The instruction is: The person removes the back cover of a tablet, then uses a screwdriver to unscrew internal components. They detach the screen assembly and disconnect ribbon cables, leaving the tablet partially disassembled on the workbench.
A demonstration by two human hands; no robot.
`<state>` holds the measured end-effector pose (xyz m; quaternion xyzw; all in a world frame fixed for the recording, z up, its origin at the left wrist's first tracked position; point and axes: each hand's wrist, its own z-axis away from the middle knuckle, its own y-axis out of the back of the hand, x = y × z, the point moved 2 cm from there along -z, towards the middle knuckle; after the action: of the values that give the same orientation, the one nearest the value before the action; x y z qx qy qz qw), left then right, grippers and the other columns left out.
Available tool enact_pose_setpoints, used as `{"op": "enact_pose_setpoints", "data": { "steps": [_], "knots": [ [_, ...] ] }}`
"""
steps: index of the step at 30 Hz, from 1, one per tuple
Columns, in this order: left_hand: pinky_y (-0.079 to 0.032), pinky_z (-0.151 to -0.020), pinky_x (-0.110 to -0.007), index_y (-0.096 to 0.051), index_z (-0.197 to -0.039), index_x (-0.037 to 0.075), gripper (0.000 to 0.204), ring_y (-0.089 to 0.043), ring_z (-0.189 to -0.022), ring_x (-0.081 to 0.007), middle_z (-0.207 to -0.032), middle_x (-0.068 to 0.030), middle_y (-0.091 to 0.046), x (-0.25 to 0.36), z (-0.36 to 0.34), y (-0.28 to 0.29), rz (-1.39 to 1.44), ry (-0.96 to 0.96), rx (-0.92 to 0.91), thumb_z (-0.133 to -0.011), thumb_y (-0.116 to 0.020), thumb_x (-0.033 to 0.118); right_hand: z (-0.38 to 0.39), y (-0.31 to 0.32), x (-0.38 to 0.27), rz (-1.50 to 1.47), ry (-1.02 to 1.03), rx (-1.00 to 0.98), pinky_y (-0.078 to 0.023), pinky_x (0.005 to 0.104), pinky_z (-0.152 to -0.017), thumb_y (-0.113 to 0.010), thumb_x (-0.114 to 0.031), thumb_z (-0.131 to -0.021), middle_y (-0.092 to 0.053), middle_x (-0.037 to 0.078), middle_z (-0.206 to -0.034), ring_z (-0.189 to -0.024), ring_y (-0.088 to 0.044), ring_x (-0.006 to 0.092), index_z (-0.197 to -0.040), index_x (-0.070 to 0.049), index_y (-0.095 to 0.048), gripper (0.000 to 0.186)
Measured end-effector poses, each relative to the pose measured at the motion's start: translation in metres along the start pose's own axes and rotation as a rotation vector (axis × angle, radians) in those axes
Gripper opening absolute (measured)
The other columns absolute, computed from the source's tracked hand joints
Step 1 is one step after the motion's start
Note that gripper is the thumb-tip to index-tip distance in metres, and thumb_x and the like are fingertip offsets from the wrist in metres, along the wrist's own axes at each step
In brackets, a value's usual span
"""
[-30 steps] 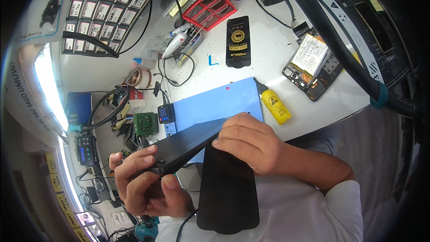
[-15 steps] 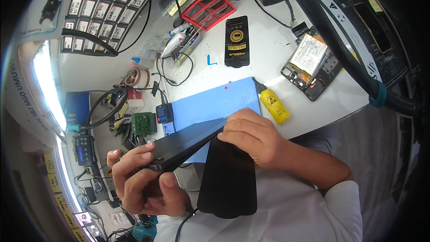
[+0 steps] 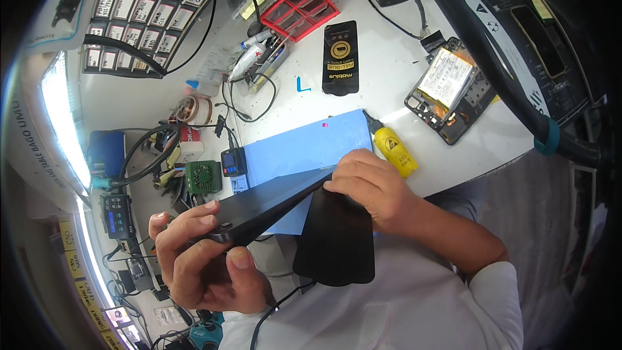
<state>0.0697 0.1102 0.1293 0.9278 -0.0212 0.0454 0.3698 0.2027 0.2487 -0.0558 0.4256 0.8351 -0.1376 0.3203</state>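
Note:
A black phone (image 3: 259,201) lies tilted above the blue mat (image 3: 285,136), long side running from lower left to upper right. My left hand (image 3: 214,269) grips its near left end, by what looks like a camera, fingertips on the upper face and edge. My right hand (image 3: 372,191) pinches the phone's far right end, fingers curled. A thin black panel (image 3: 334,246) with a tabbed lower edge hangs down from under my right fingers over my shirt; whether it is joined to the phone I cannot tell.
An opened phone (image 3: 447,87), a yellow bottle (image 3: 394,150), a black packet (image 3: 340,58), a red compartment box (image 3: 299,8), a small green fan unit (image 3: 203,177), a labelled drawer rack (image 3: 139,16), tangled cables and a thick black arm (image 3: 486,58) at the right surround the mat.
Both hands have shifted slightly upward in the view with the phone. The hanging black panel has risen, its lower edge now higher and a little to the right.

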Motion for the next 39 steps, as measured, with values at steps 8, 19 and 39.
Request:
{"op": "enact_pose_setpoints", "data": {
  "steps": [8,19,39],
  "knots": [
    [-0.036,-0.117,-0.054,-0.068,-0.091,0.004,0.033,-0.078,-0.091,-0.0354,-0.101,-0.0191,-0.073,-0.003,-0.007,0.001,-0.003,-0.023,-0.04,-0.093,-0.081,0.034,0.009,-0.001,0.012,0.025,-0.03,-0.021,-0.06,0.0445,-0.083,-0.088,-0.014,-0.079,-0.071,0.016,-0.102,-0.094,-0.071,0.0354,-0.11,0.003,-0.073,0.038],
    [-0.042,-0.109,-0.053,-0.071,-0.09,0.001,0.034,-0.078,-0.091,-0.036,-0.102,-0.0222,-0.077,-0.007,-0.013,-0.003,-0.022,-0.022,-0.029,-0.088,-0.08,0.034,0.025,-0.002,0.025,0.08,-0.099,-0.02,-0.057,0.0467,-0.082,-0.088,-0.011,-0.073,-0.068,0.016,-0.099,-0.094,-0.068,0.0373,-0.102,0.0,-0.068,0.038],
    [-0.05,-0.109,-0.051,-0.077,-0.093,-0.002,0.042,-0.072,-0.106,-0.0353,-0.109,-0.021,-0.079,-0.012,-0.029,-0.014,0.084,0.184,-0.024,-0.088,-0.085,0.039,0.024,0.014,0.014,0.001,-0.384,0.057,-0.057,0.0348,-0.072,-0.084,0.007,-0.084,-0.076,0.01,-0.092,-0.084,-0.074,0.0258,-0.093,-0.003,-0.073,0.016]
  ]
}}
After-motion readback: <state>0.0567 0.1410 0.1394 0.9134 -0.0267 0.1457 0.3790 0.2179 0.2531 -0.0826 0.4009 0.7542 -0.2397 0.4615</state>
